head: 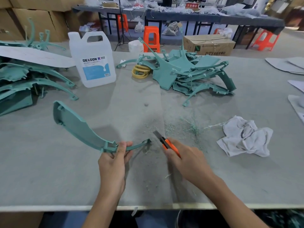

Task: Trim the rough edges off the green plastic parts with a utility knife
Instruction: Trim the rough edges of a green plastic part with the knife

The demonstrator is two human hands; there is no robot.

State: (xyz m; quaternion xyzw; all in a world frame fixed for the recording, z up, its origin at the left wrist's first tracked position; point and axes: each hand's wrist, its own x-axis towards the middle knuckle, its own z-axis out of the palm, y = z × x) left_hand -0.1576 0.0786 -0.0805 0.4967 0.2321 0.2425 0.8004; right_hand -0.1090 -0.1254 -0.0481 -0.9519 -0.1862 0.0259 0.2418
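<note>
Left hand (113, 160): grips the curved green part (77, 125) at its narrow section, above the table (49, 170).
Right hand (185, 160): closed around the orange utility knife (164, 142) — blade out, just beside the part's thin end.
Shavings (181, 129): scattered behind the knife.

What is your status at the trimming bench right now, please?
Left hand gripping green part by its thin arm. Right hand holding utility knife, blade out, just off the part's tip. Nothing between them; shavings beside.
</note>
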